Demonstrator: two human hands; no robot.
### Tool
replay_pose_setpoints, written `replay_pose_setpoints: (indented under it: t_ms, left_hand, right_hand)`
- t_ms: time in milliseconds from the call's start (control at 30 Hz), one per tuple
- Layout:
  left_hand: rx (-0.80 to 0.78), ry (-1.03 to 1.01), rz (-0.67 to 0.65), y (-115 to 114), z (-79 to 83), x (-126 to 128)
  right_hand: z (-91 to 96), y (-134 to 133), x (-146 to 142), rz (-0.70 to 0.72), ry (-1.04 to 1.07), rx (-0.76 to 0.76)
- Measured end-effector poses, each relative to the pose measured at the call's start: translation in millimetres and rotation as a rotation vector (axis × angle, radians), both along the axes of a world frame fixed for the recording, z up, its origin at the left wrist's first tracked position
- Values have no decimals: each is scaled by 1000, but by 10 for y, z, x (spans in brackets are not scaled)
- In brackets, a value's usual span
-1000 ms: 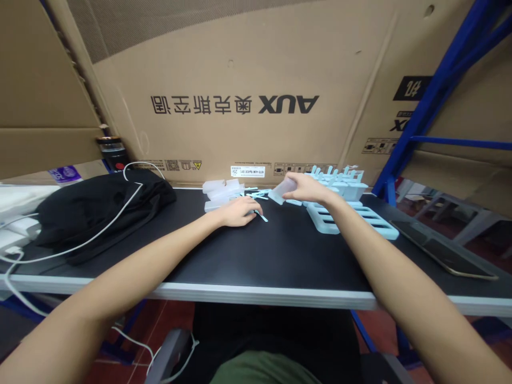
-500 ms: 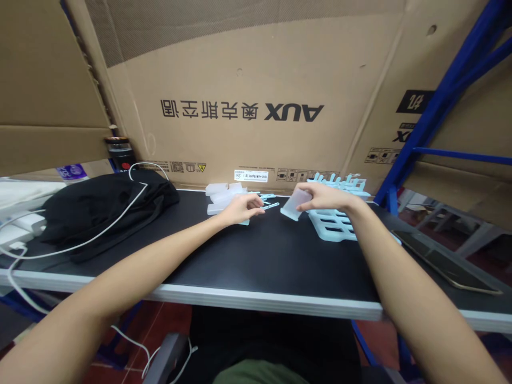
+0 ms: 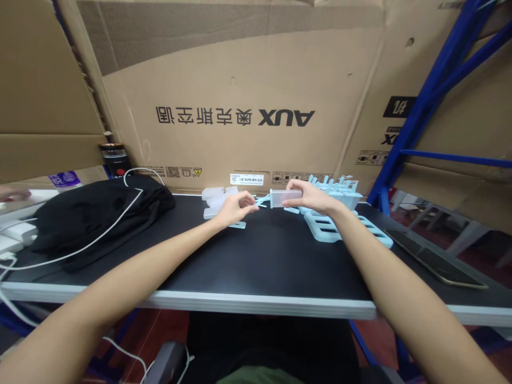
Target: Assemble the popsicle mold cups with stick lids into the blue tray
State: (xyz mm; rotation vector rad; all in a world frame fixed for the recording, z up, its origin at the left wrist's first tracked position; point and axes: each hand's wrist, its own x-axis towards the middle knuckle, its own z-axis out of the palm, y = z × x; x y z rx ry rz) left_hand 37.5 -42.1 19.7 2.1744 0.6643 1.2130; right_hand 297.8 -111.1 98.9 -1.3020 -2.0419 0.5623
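Observation:
My right hand (image 3: 310, 195) grips a translucent popsicle mold (image 3: 281, 198) laid sideways, its rimmed end facing left. My left hand (image 3: 237, 207) is closed in a pinch on a light-blue popsicle stick (image 3: 262, 200), near that end of the mold; whether its tip is inside I cannot tell. Several loose translucent molds (image 3: 213, 201) lie behind my left hand. A flat blue piece (image 3: 238, 225) rests in front of them. Beyond my right wrist stands a blue mold rack (image 3: 320, 228), with several blue-handled molds (image 3: 340, 188) behind it.
A large cardboard box (image 3: 224, 64) walls off the back. At left lie a black cloth bag (image 3: 104, 218), white cables and a dark jar (image 3: 114, 159). A phone (image 3: 436, 258) lies on the right of the black table (image 3: 256, 261). Another person's hand (image 3: 14, 193) shows at far left.
My right hand has turned the mold from tilted to level, its rimmed end now toward my left hand. The stick and mold have come together. Another person's hand has appeared at far left.

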Motion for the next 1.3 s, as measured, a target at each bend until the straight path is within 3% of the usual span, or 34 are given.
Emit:
replay_pose_setpoints:
  t_ms: [167, 400, 533, 667, 800, 967, 1033, 1100, 1200, 1300]
  left_hand:
    - [93, 78, 89, 10, 42, -25]
    - [133, 128, 64, -50, 70, -3]
    - [31, 5, -26, -98, 79, 45]
    - [-79, -148, -75, -155, 103, 94]
    - [-114, -202, -127, -206, 136, 105]
    - [-122, -312, -102, -196, 166, 66]
    - [-90, -249, -66, -183, 162, 42]
    - [8, -62, -17, -190, 144, 23]
    - [291, 378, 72, -253, 98, 30]
    - [476, 720, 181, -330, 47, 85]
  right_hand:
    - [-9, 20, 17, 20, -12, 0]
    - [-12, 38, 64, 11, -88, 10]
    - [-88, 53, -84, 71, -116, -3]
    - [-216, 58, -309, 241, -92, -99]
    - [-290, 64, -428, 319, -88, -74]
    - [-91, 6, -319, 335, 71, -49]
    - [102, -78, -142, 290, 58, -8]
    - [313, -198, 122, 178, 25, 84]
    - [545, -390, 624, -72, 8, 234]
    - [584, -498, 1115, -416, -69, 315]
